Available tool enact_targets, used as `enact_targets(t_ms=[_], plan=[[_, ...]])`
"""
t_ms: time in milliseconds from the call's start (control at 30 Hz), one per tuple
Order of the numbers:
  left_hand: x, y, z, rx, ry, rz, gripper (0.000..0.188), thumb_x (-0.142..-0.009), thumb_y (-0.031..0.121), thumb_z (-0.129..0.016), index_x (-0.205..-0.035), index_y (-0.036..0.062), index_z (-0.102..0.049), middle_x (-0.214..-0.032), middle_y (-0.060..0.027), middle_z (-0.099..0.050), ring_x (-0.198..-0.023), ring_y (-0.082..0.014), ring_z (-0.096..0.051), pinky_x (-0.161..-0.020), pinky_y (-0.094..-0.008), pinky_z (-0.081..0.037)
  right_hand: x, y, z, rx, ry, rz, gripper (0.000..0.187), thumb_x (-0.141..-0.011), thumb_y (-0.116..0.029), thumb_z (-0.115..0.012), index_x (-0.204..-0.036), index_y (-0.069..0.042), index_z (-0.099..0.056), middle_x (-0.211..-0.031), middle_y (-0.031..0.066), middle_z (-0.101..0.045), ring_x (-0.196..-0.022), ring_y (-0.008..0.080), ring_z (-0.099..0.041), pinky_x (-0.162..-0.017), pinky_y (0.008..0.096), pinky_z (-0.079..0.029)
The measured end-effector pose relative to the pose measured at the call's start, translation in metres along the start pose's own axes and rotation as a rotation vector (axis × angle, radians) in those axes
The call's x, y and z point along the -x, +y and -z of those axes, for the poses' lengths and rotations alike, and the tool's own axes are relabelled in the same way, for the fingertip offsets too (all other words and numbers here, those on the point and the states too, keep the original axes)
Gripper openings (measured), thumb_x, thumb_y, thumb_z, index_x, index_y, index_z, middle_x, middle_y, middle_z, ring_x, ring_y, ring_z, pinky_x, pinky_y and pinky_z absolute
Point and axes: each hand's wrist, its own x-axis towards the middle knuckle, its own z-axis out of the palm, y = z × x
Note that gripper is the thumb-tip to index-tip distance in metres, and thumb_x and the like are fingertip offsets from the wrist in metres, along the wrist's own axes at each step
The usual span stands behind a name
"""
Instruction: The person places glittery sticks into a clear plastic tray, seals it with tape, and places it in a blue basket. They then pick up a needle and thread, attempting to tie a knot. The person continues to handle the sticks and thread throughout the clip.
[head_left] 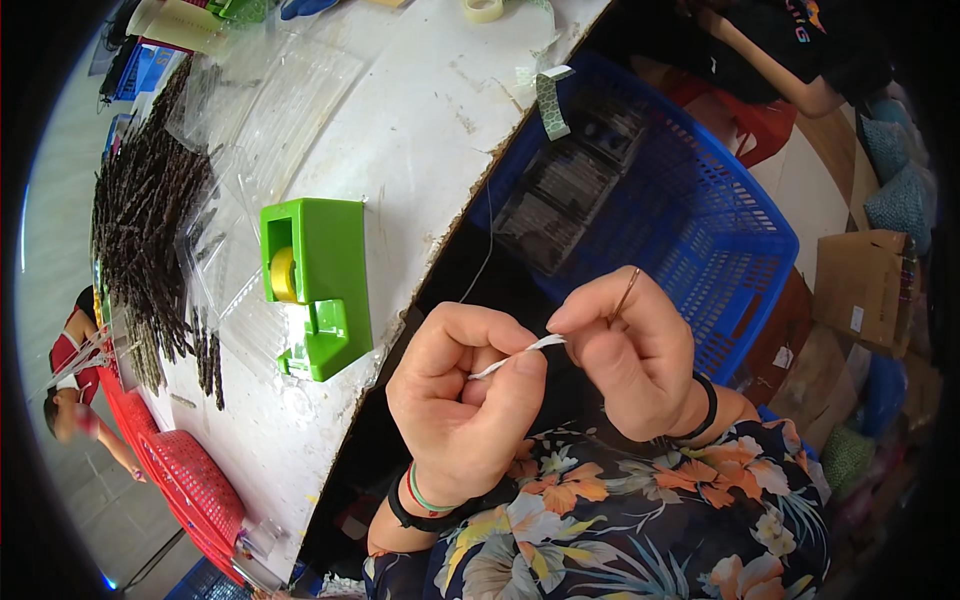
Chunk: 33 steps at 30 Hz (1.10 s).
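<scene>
A short white twisted strand stretches between my two hands, in front of my body just off the table edge. My left hand is closed, with thumb and forefinger pinching the strand; its tail shows again below the curled fingers. At the strand's other end, my right hand is closed too, its fingertips meeting it. A thin brown rod, like a needle or hook, sticks up from between the right fingers; its lower end is hidden. Left of my hands, a green tape dispenser with a yellow tape roll stands on the table.
Dark rope-like strands lie piled on the white table beside clear plastic sleeves. A blue basket holding clear packs stands right of the table. A red basket is at left. People are nearby.
</scene>
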Motion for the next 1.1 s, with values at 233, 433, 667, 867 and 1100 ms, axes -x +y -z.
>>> enact_targets(t_ms=[233, 433, 667, 867, 1100], plan=[[-0.001, 0.003, 0.003, -0.179, -0.085, -0.058, 0.014, -0.084, -0.006, -0.066, -0.095, -0.0017, -0.059, -0.068, 0.0076, -0.049, -0.056, 0.0030, -0.031, -0.052, -0.0160, -0.023, -0.007, -0.010, 0.001, 0.085, -0.018, -0.074, 0.008, -0.090, -0.005, -0.068, -0.095, -0.001, -0.063, -0.061, -0.0085, -0.052, -0.053, -0.0049, -0.038, -0.047, 0.0158, -0.029], [-0.001, 0.001, 0.004, -0.103, -0.058, -0.027, 0.012, -0.085, -0.005, -0.064, -0.094, -0.0011, -0.057, -0.069, 0.0072, -0.049, -0.057, 0.0031, -0.032, -0.052, -0.0160, -0.023, -0.007, -0.012, 0.000, 0.047, -0.030, -0.107, 0.005, -0.090, -0.003, -0.066, -0.093, -0.001, -0.063, -0.065, -0.0077, -0.056, -0.054, -0.0055, -0.040, -0.047, 0.0150, -0.029], [-0.001, -0.004, 0.006, -0.055, -0.065, -0.026, 0.010, -0.085, -0.004, -0.064, -0.092, -0.0010, -0.057, -0.069, 0.0075, -0.049, -0.057, 0.0029, -0.032, -0.051, -0.0164, -0.023, -0.007, -0.009, -0.002, -0.034, -0.031, -0.114, 0.005, -0.090, -0.001, -0.064, -0.092, 0.000, -0.060, -0.064, -0.0084, -0.053, -0.054, -0.0053, -0.037, -0.047, 0.0155, -0.028], [0.000, -0.003, 0.003, -0.071, -0.028, -0.048, 0.009, -0.085, -0.004, -0.064, -0.092, -0.0015, -0.059, -0.068, 0.0069, -0.050, -0.056, 0.0028, -0.033, -0.051, -0.0165, -0.023, -0.006, -0.007, 0.002, 0.024, -0.109, -0.137, 0.010, -0.086, 0.003, -0.062, -0.093, -0.001, -0.056, -0.066, -0.0061, -0.050, -0.055, -0.0033, -0.035, -0.049, 0.0167, -0.028], [0.000, -0.003, -0.001, -0.018, 0.002, -0.029, 0.008, -0.087, -0.004, -0.064, -0.094, -0.0022, -0.059, -0.067, 0.0070, -0.051, -0.056, 0.0029, -0.035, -0.051, -0.0161, -0.025, -0.009, -0.010, 0.006, 0.006, -0.194, -0.177, 0.012, -0.085, 0.002, -0.060, -0.096, -0.001, -0.054, -0.071, -0.0042, -0.049, -0.057, -0.0017, -0.036, -0.052, 0.0178, -0.030]])
